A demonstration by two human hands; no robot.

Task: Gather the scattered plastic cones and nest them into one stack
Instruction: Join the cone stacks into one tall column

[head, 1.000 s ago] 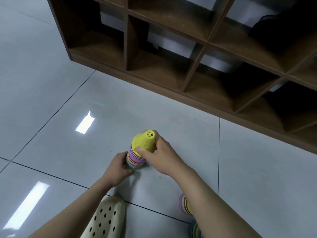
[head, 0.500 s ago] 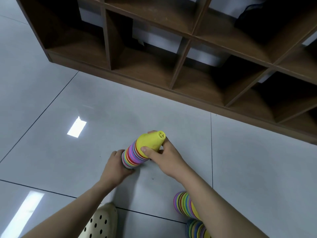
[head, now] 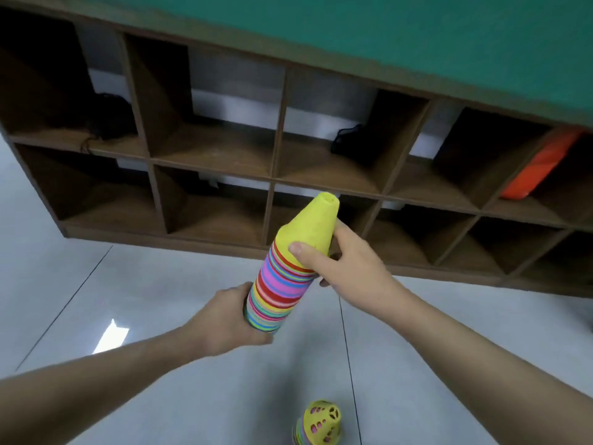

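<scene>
Holding cone stack [head: 282, 284] tilted, left hand [head: 221, 319] gripping base, right hand [head: 346, 268] fingers curled around yellow top.

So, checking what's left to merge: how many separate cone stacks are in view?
2: the tall stack held off the floor by the left hand and right hand; a short stack on the floor, partly cut off.

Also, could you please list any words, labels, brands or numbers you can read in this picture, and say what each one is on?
None: no readable text anywhere.
The cone stack held by the left hand and right hand shows only coloured bands.
The second cone stack on the floor shows only holes.
The wooden shelf unit and orange item bear no visible label.
</scene>
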